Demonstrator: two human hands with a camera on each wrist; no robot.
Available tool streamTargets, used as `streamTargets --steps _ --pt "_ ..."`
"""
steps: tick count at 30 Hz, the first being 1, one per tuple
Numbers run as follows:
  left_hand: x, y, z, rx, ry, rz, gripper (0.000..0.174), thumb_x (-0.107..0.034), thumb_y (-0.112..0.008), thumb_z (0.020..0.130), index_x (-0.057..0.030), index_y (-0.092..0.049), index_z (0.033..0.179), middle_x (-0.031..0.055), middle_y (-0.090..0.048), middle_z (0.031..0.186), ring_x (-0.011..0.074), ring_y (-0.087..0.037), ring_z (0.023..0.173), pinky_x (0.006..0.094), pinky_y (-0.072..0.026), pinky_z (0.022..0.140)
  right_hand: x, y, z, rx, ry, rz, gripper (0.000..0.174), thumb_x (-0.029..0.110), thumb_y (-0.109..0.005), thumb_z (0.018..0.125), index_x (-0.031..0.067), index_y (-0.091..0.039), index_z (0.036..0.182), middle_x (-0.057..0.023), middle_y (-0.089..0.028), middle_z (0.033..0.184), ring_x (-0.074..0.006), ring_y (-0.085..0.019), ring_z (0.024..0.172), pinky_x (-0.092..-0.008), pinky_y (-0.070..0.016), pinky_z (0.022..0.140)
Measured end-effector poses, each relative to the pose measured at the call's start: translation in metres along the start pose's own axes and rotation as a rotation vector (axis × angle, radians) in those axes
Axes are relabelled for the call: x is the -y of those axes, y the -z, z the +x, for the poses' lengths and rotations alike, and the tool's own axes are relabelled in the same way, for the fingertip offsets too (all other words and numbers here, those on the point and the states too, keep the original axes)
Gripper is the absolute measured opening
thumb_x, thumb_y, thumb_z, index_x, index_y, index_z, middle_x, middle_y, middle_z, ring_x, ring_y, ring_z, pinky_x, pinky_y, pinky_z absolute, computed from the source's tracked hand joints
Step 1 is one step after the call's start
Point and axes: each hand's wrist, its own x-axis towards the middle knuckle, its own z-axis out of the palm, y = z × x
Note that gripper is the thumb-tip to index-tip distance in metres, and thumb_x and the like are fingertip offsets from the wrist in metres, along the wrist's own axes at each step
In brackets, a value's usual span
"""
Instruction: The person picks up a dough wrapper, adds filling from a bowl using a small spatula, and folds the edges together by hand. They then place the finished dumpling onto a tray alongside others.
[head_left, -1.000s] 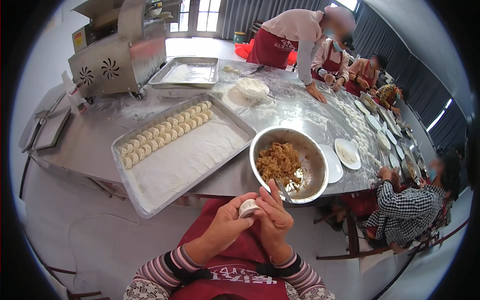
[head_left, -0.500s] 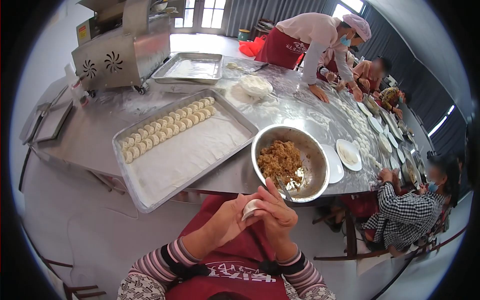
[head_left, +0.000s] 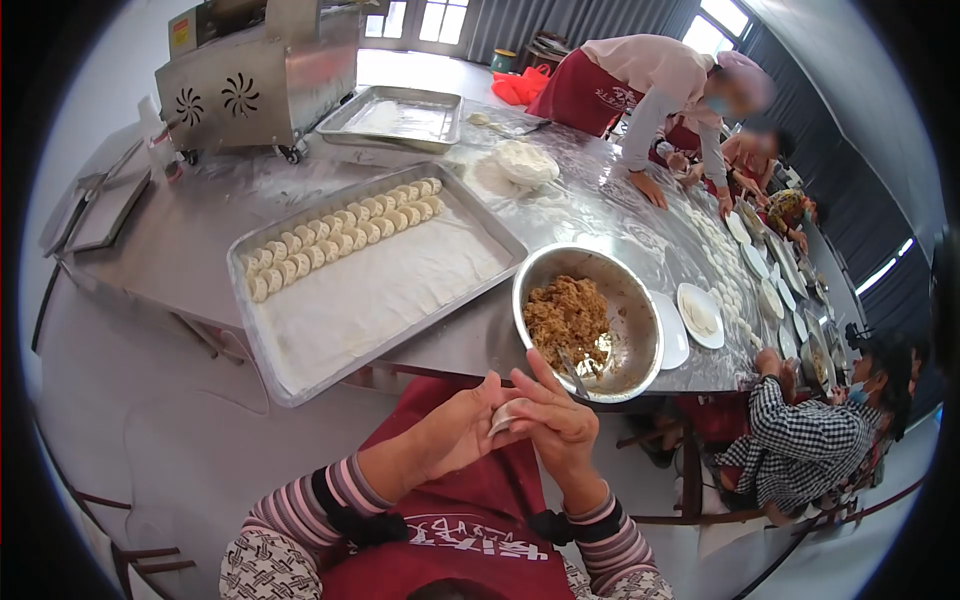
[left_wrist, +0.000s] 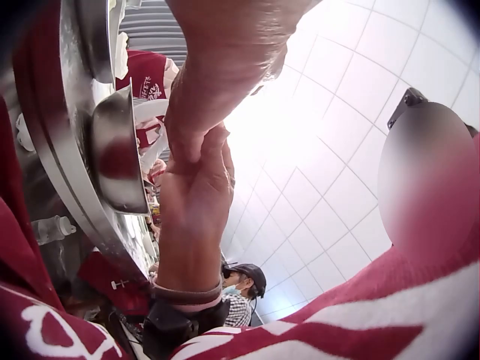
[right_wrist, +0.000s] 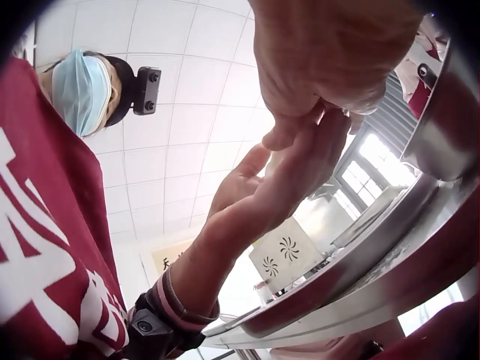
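Above the apron, a small white dough dumpling (head_left: 507, 415) is held between my two hands, close to the near rim of the bowl. My left hand (head_left: 452, 432) holds it from the left, thumb raised beside it. From the other side the fingers of my right hand (head_left: 562, 428) press on the dough, with the index finger pointing up and away. Both hands cover part of the dumpling. A steel bowl (head_left: 640, 352) contains brown minced filling (head_left: 568, 315) and a utensil handle (head_left: 575, 378). Left of it, a metal tray (head_left: 370, 300) carries two rows of pleated dumplings (head_left: 345, 240).
White plates (head_left: 672, 335) stand right of the bowl, one with dough wrappers. Farther back are a flour mound (head_left: 525, 163), another tray (head_left: 400, 115) and a steel machine (head_left: 255, 100). Several people in aprons work along the table's right side; one sits in a checkered shirt (head_left: 805, 440).
The dumpling has turned and is more covered by my fingers; my left thumb has lifted off it. The head view has shifted slightly. A person across the table has leaned farther right.
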Motion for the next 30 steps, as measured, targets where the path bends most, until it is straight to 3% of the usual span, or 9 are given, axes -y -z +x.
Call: streamTargets --steps 4,10,13,15,19,21,25,28,30 --pt "0.001 0.014 0.002 0.142 -0.027 0.018 0.056 -0.053 -0.035 0.097 -0.0040 -0.049 0.121 0.0017 -0.056 0.106 0.0126 -0.052 0.097 0.0305 -0.0412 0.095 0.010 0.005 0.012 0.123 0.014 -0.146 0.023 -0.003 -0.073 0.070 0.0051 -0.073 0.091 -0.0127 -0.064 0.118 -0.0338 -0.042 0.131 -0.0397 -0.0356 0.106" --pt "-0.005 -0.008 -0.002 -0.016 0.011 -0.039 0.059 -0.053 -0.036 0.097 -0.0033 -0.049 0.124 0.0024 -0.056 0.105 0.0141 -0.053 0.094 0.0321 -0.0426 0.091 0.002 0.011 0.016 0.286 0.190 -0.243 0.025 0.001 -0.074 0.066 0.0046 -0.073 0.091 -0.0114 -0.065 0.118 -0.0330 -0.039 0.134 -0.0399 -0.0351 0.107" --pt "-0.003 0.013 0.002 0.107 0.023 -0.142 0.051 -0.047 -0.032 0.100 -0.0033 -0.050 0.119 0.0033 -0.056 0.105 0.0124 -0.054 0.095 0.0297 -0.0446 0.092 0.001 0.007 0.013 0.263 0.118 -0.188 0.024 0.001 -0.074 0.065 0.0043 -0.072 0.089 -0.0109 -0.064 0.119 -0.0341 -0.038 0.134 -0.0404 -0.0354 0.107" --pt "-0.001 0.025 0.005 0.230 0.047 -0.143 0.061 -0.054 -0.036 0.096 -0.0006 -0.048 0.124 0.0059 -0.057 0.108 0.0167 -0.054 0.099 0.0325 -0.0422 0.094 0.011 0.005 0.021 0.279 0.044 -0.235 0.021 0.003 -0.075 0.065 0.0041 -0.072 0.086 -0.0107 -0.063 0.120 -0.0347 -0.038 0.134 -0.0426 -0.0359 0.106" --pt "-0.009 0.009 -0.001 0.077 0.034 -0.097 0.063 -0.054 -0.037 0.096 0.0006 -0.047 0.126 0.0079 -0.057 0.111 0.0171 -0.054 0.100 0.0323 -0.0423 0.093 0.016 0.004 0.030 0.333 0.027 -0.187 0.019 0.005 -0.075 0.065 0.0045 -0.072 0.083 -0.0102 -0.063 0.121 -0.0352 -0.039 0.133 -0.0452 -0.0335 0.107" --pt "-0.011 0.004 -0.001 0.054 0.074 -0.095 0.066 -0.056 -0.039 0.095 0.0002 -0.046 0.128 0.0092 -0.056 0.114 0.0169 -0.054 0.100 0.0321 -0.0425 0.092 0.015 0.008 0.036 0.467 0.188 -0.358 0.019 0.007 -0.076 0.065 0.0064 -0.072 0.084 -0.0094 -0.063 0.120 -0.0354 -0.037 0.134 -0.0470 -0.0306 0.109" --pt "-0.014 0.007 -0.004 0.131 0.072 -0.103 0.068 -0.057 -0.040 0.094 0.0003 -0.045 0.130 0.0098 -0.056 0.117 0.0167 -0.053 0.102 0.0316 -0.0421 0.093 0.012 0.005 0.036 0.508 0.178 -0.351 0.016 0.009 -0.076 0.065 0.0082 -0.072 0.080 -0.0078 -0.064 0.120 -0.0356 -0.035 0.135 -0.0486 -0.0274 0.109" --pt "-0.014 0.013 -0.004 0.119 0.072 -0.115 0.064 -0.056 -0.037 0.095 -0.0020 -0.045 0.129 0.0054 -0.055 0.113 0.0122 -0.053 0.097 0.0281 -0.0439 0.089 0.008 0.003 0.034 0.494 0.163 -0.333 0.018 0.010 -0.077 0.065 0.0091 -0.072 0.082 -0.0067 -0.062 0.123 -0.0351 -0.031 0.138 -0.0497 -0.0257 0.110" --pt "-0.012 0.023 -0.004 0.113 0.070 -0.092 0.070 -0.059 -0.042 0.092 0.0003 -0.046 0.129 0.0094 -0.056 0.116 0.0169 -0.054 0.099 0.0307 -0.0431 0.090 0.010 0.001 0.037 0.498 0.074 -0.254 0.021 0.011 -0.076 0.065 0.0097 -0.071 0.086 -0.0059 -0.060 0.127 -0.0348 -0.030 0.138 -0.0505 -0.0230 0.111"
